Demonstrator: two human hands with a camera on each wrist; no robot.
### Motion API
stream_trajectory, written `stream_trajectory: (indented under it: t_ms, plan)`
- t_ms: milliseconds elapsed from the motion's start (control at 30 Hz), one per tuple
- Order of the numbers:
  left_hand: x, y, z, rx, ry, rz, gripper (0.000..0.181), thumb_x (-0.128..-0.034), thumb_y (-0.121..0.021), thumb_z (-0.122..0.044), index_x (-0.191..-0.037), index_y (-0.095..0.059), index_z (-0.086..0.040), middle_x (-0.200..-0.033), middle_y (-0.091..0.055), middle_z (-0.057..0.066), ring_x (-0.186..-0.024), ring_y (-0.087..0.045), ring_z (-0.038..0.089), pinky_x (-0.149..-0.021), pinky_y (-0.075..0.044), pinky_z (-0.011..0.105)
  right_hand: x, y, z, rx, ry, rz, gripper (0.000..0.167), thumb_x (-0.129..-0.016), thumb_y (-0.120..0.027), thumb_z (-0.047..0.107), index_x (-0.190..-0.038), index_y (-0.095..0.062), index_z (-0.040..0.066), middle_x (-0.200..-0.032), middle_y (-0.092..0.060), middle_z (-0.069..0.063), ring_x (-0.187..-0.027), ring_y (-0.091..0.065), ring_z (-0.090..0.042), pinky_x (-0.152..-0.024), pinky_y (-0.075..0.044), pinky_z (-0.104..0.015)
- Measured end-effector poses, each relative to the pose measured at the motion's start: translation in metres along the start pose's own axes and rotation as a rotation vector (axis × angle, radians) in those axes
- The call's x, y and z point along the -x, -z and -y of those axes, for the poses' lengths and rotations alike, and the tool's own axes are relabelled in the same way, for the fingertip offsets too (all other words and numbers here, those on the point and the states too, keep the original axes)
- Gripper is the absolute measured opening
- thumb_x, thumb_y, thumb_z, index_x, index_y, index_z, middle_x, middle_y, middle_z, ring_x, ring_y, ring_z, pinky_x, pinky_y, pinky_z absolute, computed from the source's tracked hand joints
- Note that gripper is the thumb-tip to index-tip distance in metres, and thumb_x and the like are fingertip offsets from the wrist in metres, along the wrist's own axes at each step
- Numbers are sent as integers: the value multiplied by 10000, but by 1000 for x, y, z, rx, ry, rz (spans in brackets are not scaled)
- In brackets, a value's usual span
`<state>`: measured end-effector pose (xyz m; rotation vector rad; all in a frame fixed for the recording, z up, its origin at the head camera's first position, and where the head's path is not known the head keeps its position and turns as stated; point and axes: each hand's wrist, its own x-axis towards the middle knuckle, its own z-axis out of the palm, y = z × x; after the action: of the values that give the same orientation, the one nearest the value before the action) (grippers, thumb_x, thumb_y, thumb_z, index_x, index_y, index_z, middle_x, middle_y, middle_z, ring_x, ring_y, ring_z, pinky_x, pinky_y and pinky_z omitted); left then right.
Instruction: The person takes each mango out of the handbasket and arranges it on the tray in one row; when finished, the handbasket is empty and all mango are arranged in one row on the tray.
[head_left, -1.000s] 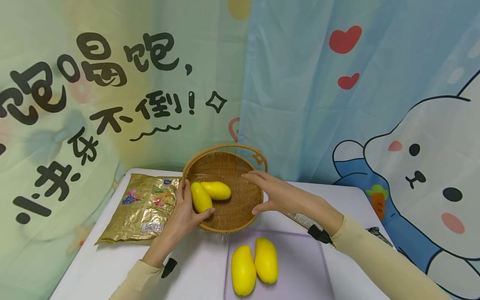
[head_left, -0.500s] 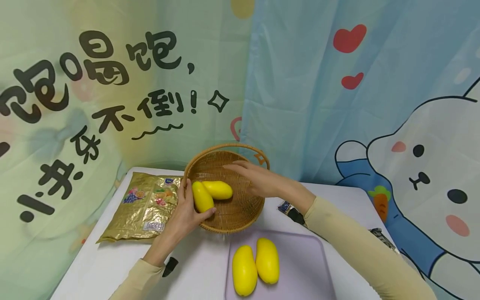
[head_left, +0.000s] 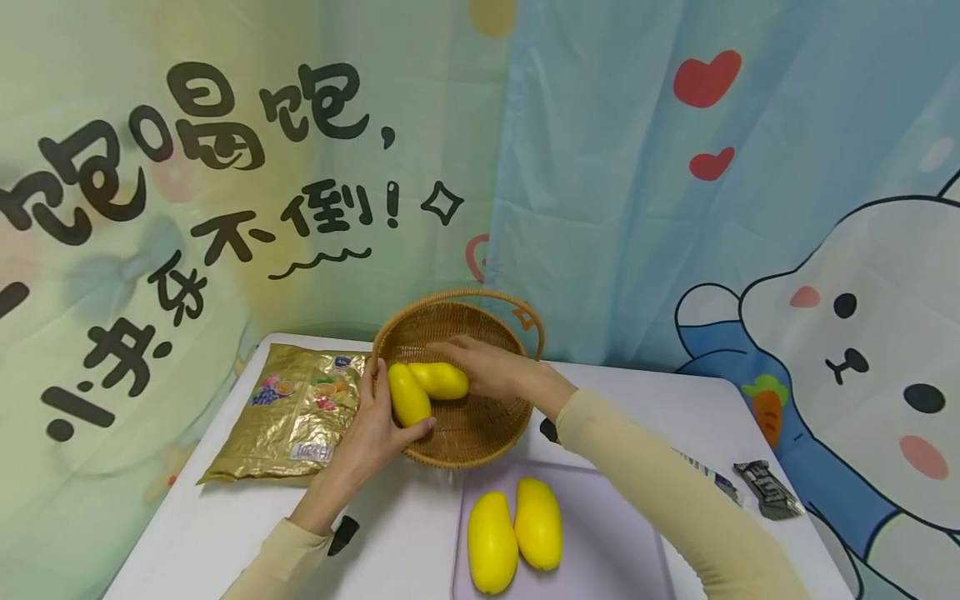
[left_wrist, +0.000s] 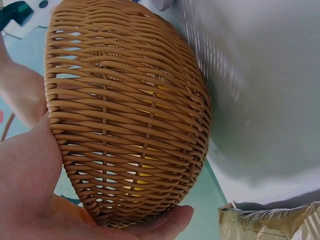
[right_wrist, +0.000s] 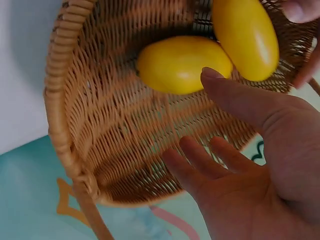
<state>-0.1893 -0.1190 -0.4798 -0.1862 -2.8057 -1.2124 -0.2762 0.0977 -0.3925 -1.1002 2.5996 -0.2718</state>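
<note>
A wicker basket (head_left: pixel 480 433) tilts toward the camera in the head view, two yellow mangoes (head_left: pixel 408 396) lying in its left part. My left hand (head_left: pixel 372 433) grips the basket's left side, thumb over the rim and fingers along the outside wall; the left wrist view shows the woven outside (left_wrist: pixel 130 110) against that hand (left_wrist: pixel 30 185). Inside the basket is my right hand (head_left: pixel 487 367), beside the upper mango (head_left: pixel 442 381). In the right wrist view its thumb tip overlaps one mango (right_wrist: pixel 175 65), its fingers (right_wrist: pixel 200 162) extended and apart; contact is unclear.
Two more mangoes (head_left: pixel 492 542) lie on a lilac tray (head_left: pixel 600 533) in front of the basket. A gold foil bag (head_left: pixel 288 417) lies left of it. Small dark wrappers (head_left: pixel 768 490) are at the table's right, partly behind my right sleeve. A printed curtain (head_left: pixel 585 208) stands behind.
My right hand has moved left and deeper into the basket, from its right rim to beside the upper mango. My left hand keeps its hold on the basket's left side.
</note>
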Motion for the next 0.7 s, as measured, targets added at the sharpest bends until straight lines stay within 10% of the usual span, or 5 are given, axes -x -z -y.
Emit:
stream_trajectory:
  t_ms: [700]
  plan:
    - [0,0,4,29,-36,-11,1212,-845,-815,-458,-1619,-8,8,-1680,92,230,-1264,-559,488,-971,-552,510,-43,-39,-16,-37,-113,59,908,-940,-656,-49,-1601,-228,403,-1589,-351,-172,-1328,-535,-380,-1013,-522,-540]
